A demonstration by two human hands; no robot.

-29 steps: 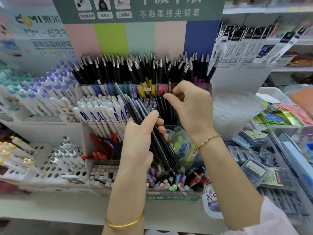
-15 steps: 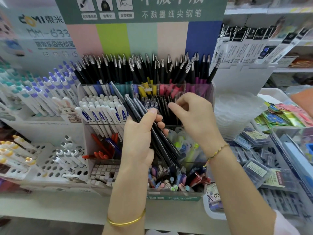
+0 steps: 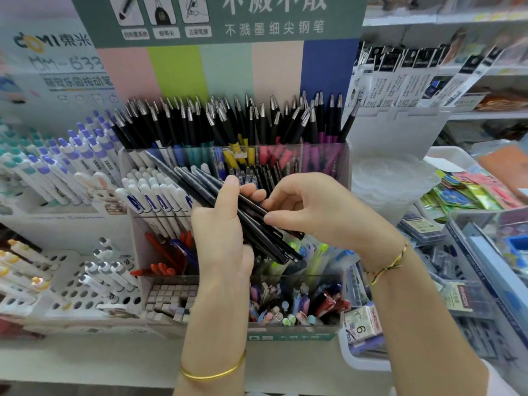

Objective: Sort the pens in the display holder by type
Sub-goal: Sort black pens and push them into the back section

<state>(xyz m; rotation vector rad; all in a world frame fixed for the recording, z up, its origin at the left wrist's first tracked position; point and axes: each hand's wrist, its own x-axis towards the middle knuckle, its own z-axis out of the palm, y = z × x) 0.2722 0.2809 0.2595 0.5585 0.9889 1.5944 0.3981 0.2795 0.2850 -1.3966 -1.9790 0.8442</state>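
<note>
Dropping from the display holder's (image 3: pixel 341 167) middle compartment, the right hand (image 3: pixel 323 212) now pinches a pen in the black bundle (image 3: pixel 251 224) clenched by the left hand (image 3: pixel 221 235), leaving sorting midway.

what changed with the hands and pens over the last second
The right hand drew back from the black pens standing in the holder's middle row and came down to pinch the bundle of black pens. The left hand kept gripping that bundle. The holder's other rows look unchanged.
</note>
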